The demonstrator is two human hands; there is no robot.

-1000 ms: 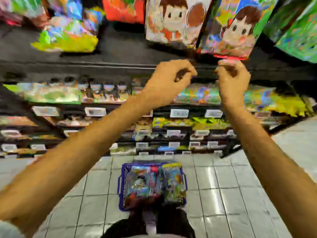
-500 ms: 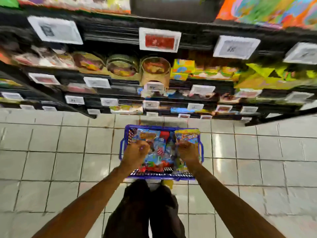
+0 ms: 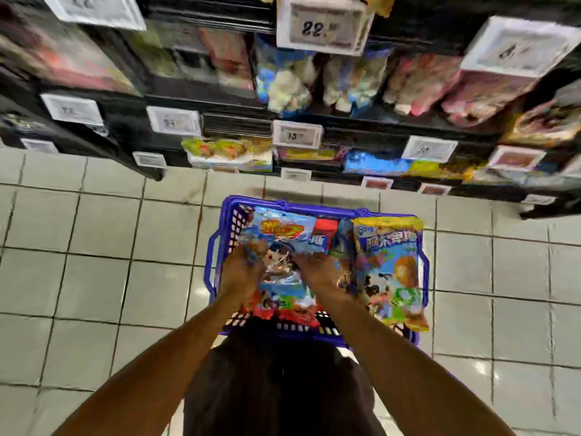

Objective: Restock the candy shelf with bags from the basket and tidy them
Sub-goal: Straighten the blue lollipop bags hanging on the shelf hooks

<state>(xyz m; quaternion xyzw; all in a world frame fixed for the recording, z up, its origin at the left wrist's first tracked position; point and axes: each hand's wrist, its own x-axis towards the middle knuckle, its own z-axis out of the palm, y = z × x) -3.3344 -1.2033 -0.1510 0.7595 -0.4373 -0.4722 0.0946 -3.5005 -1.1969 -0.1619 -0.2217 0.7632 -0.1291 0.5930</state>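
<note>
Centre of frame, inside the blue-violet plastic basket (image 3: 298, 205) on the tiled floor: a glossy blue candy bag (image 3: 284, 278), gripped between both hands — left hand (image 3: 242, 275) curled on its left edge, right hand (image 3: 323, 273) on its right edge.

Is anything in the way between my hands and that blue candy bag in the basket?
Nothing visible. The left hand and the right hand both grip the blue bag, which lies on top of the pile in the basket. The yellow-topped bag lies beside it, not over it.
</note>
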